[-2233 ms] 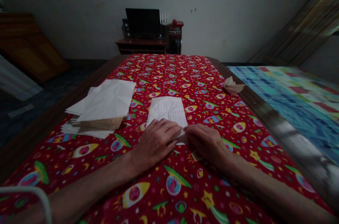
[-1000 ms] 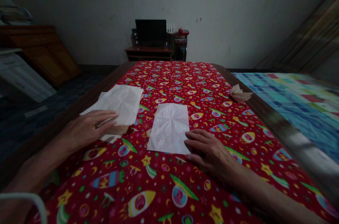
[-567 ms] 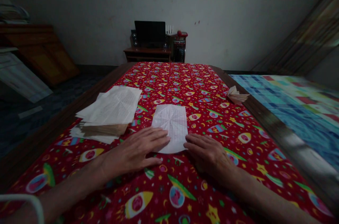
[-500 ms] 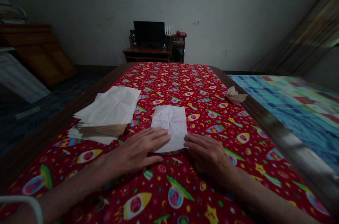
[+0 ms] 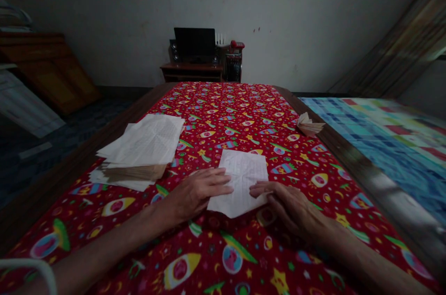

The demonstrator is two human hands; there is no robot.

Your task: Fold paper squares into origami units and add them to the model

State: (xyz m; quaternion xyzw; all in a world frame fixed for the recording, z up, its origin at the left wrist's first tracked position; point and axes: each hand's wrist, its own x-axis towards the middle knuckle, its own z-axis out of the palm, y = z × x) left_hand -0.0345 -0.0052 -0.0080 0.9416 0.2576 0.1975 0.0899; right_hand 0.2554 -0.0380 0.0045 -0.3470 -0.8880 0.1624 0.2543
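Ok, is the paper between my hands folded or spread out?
Spread out: the paper shows a broad, open face with faint creases. I cannot tell whether it bends under your right hand.

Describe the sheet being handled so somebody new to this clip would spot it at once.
Find the red, rocket-patterned cloth. On its near half, around the middle, a white, creased sheet is between the left hand and the right hand. Unlike the stack of papers to its left and the folded paper near the cloth's right edge, this one has fingers on it.
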